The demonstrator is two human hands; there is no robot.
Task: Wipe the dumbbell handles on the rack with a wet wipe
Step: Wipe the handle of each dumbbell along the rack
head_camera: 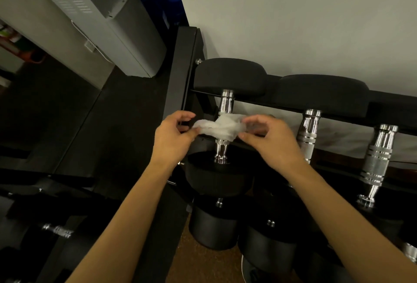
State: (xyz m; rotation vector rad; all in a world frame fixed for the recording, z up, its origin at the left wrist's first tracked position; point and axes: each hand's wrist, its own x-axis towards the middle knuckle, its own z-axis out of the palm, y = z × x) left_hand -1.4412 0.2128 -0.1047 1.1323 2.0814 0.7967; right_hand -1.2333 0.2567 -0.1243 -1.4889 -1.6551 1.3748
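Stretching the wet wipe (220,127) across the end dumbbell's handle (226,104) at the rack's (180,72) left corner | left hand (171,138) and right hand (274,139) fingers pinching its ends | next, I judge: sliding it along the grip.

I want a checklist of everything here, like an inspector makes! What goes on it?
Surface: black metal rack against a pale wall.
Job's things: crumpled white wet wipe held across the leftmost chrome dumbbell handle; two more knurled chrome handles to its right.
Clutter: nothing seen.
Grippers: left hand and right hand each pinch one end of the wipe.
Cables: white cord on the grey standing unit.
Surroundings: dark floor, dim room.
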